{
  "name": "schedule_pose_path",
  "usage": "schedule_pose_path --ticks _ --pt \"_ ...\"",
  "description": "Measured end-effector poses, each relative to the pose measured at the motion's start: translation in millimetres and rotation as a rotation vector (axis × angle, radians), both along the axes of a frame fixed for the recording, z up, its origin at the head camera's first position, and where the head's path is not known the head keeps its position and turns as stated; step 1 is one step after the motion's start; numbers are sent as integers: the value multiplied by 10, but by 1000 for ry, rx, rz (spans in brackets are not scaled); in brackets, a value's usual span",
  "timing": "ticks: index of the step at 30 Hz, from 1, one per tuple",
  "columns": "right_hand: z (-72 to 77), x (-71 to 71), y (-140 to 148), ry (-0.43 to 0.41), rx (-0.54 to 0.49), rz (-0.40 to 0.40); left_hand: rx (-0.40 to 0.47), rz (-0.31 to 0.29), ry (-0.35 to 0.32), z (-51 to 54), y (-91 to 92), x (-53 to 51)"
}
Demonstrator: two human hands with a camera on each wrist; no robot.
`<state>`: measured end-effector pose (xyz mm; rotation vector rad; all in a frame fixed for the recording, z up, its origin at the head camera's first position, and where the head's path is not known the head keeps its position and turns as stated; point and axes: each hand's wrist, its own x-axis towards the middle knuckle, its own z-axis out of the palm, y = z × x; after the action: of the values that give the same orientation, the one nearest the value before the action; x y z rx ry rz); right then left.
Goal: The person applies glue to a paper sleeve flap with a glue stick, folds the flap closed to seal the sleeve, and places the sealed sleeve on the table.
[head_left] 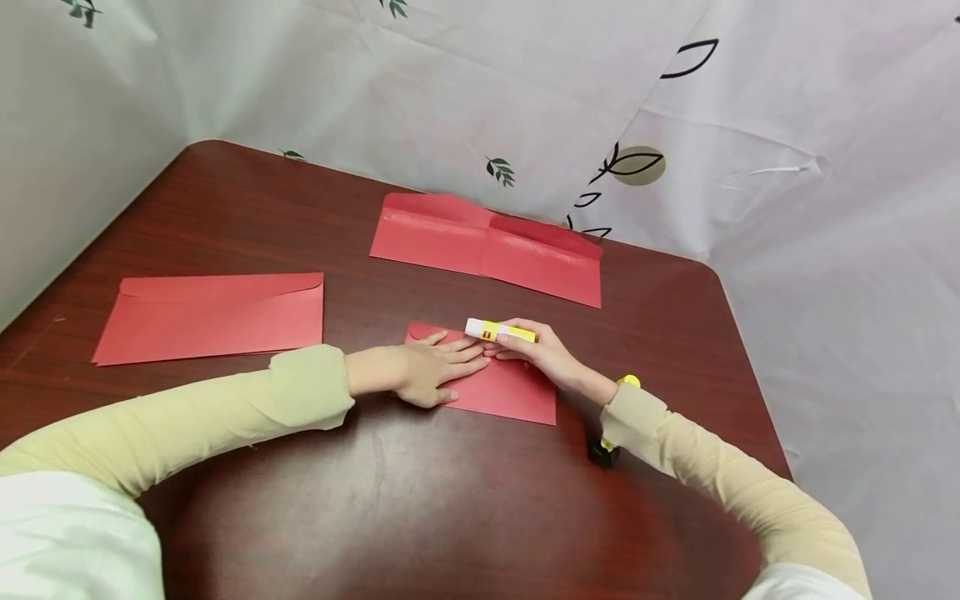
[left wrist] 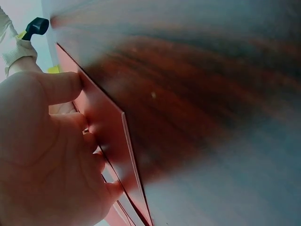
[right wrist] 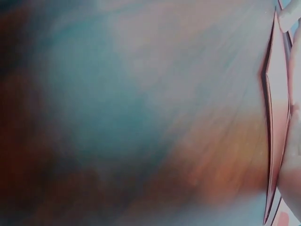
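A red envelope (head_left: 517, 392) lies in front of the person, under both hands. The left hand (head_left: 431, 372) rests on its left part with fingers spread and straight; in the left wrist view that hand (left wrist: 51, 146) touches the envelope (left wrist: 106, 117) with its fingertips. In the right hand (head_left: 543, 352) is a yellow and white glue stick (head_left: 501, 331), gripped between thumb and fingers just above the envelope's upper edge, its white end pointing left. The right wrist view shows the envelope (right wrist: 278, 94) edge-on, with part of the right hand (right wrist: 294, 127) at the frame's edge.
Red envelopes (head_left: 217, 317) lie stacked at the left of the brown table (head_left: 360, 517). Two more envelopes (head_left: 435, 237) with raised flaps lie side by side or overlapping near the back edge. A patterned white cloth (head_left: 420, 92) hangs behind the table.
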<state>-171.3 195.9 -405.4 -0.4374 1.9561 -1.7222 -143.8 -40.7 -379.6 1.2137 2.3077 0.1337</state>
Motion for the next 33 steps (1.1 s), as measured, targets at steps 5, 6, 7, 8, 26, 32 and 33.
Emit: schedule_pose_path --ticks 5,6,7,8,26,32,33 --pt "2 12 -23 -10 14 -14 9 -4 0 -21 -11 -2" --pt "5 11 -31 -13 13 -16 18 -3 -9 -27 -19 -8" --pt "5 7 -37 -18 11 -16 28 -2 -23 -31 -29 -16" --pt "7 3 -44 -27 7 -19 41 1 -43 -31 -41 -28" --pt "17 32 -39 -30 33 -30 79 67 -36 -23 -141 -6" --pt "7 49 21 -27 44 -34 112 102 -26 -43 -223 33" --pt "5 54 32 -28 45 -37 118 106 -30 -46 -233 34"
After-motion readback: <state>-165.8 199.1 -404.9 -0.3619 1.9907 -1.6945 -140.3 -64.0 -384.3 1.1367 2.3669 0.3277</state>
